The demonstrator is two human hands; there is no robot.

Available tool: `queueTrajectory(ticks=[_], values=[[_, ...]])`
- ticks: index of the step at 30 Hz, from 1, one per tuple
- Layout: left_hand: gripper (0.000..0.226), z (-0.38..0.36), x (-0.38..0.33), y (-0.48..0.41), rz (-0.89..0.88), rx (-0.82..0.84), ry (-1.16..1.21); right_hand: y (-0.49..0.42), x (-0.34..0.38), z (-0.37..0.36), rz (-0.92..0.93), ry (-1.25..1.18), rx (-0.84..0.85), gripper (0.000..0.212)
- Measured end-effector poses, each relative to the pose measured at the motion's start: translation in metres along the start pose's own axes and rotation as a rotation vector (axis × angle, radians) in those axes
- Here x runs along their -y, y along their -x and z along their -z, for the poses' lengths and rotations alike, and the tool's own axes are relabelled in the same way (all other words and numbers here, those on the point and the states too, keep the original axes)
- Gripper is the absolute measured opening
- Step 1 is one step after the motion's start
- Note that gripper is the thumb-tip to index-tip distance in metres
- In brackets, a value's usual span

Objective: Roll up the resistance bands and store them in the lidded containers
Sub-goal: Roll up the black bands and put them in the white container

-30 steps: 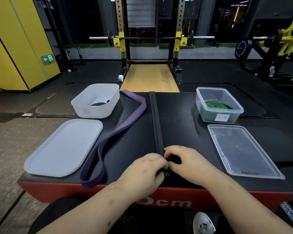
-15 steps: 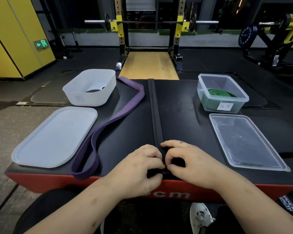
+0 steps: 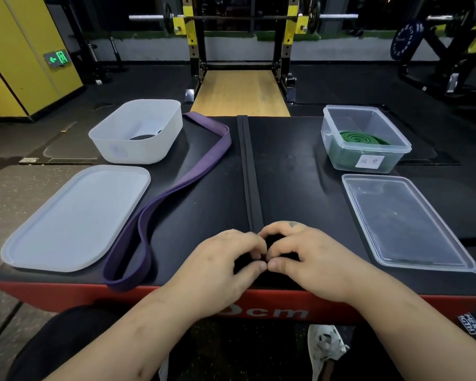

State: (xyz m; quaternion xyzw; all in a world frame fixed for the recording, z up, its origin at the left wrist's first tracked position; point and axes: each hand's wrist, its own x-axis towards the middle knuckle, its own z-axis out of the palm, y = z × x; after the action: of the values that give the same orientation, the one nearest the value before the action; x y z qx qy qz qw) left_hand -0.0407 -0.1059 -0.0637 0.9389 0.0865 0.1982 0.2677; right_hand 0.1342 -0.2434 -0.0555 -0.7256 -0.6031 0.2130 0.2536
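A black resistance band [image 3: 246,171] lies straight down the middle of the black platform [image 3: 294,171]. Its near end is rolled into a small coil between my hands. My left hand [image 3: 223,262] and my right hand [image 3: 302,257] both grip that coil, thumbs touching at the front edge. A purple band [image 3: 176,193] lies loose and unrolled to the left. A rolled green band [image 3: 360,137] sits inside the clear container [image 3: 396,155] at the back right. The white container [image 3: 154,149] at the back left holds a dark rolled band [image 3: 144,136].
A white lid [image 3: 72,218] lies front left and a clear lid [image 3: 404,224] front right. The platform has a red front face [image 3: 66,295]. My shoe [image 3: 324,347] shows below. A squat rack [image 3: 239,37] and a wooden floor strip stand beyond.
The coil in my hands has grown slightly and my hands have rolled it a little farther up the black band. The camera has tilted down.
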Motion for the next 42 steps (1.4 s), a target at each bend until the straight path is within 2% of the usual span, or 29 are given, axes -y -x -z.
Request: queueTrajectory(ticks=[4, 8, 15, 21, 25, 32, 36, 42], values=[[0.004, -0.004, 0.001, -0.003, -0.015, 0.011, -0.036, -0.003, 0.002, -0.002, -0.045, 0.002, -0.068, 0.009], [0.006, -0.009, 0.0, -0.001, 0.022, -0.049, -0.049, -0.007, 0.004, -0.005, -0.026, -0.01, -0.145, 0.013], [0.017, -0.004, 0.005, -0.003, -0.071, 0.023, -0.104, -0.002, 0.001, -0.006, 0.002, 0.041, -0.171, 0.01], [0.018, 0.0, 0.01, -0.014, -0.072, 0.08, -0.131, 0.004, -0.001, 0.001, -0.009, 0.075, -0.137, 0.02], [0.016, 0.007, 0.013, -0.018, -0.069, 0.132, -0.107, -0.001, 0.001, 0.0, 0.009, 0.056, -0.113, 0.016], [0.018, 0.002, 0.012, -0.013, 0.002, 0.049, -0.075, -0.006, -0.003, 0.0, 0.028, 0.027, -0.127, 0.011], [0.02, 0.002, 0.016, -0.013, -0.044, 0.068, -0.105, -0.009, -0.003, 0.0, -0.001, 0.035, -0.126, 0.011], [0.02, 0.001, 0.016, -0.022, -0.023, 0.029, -0.075, -0.005, 0.0, -0.002, -0.042, -0.001, -0.288, 0.013]])
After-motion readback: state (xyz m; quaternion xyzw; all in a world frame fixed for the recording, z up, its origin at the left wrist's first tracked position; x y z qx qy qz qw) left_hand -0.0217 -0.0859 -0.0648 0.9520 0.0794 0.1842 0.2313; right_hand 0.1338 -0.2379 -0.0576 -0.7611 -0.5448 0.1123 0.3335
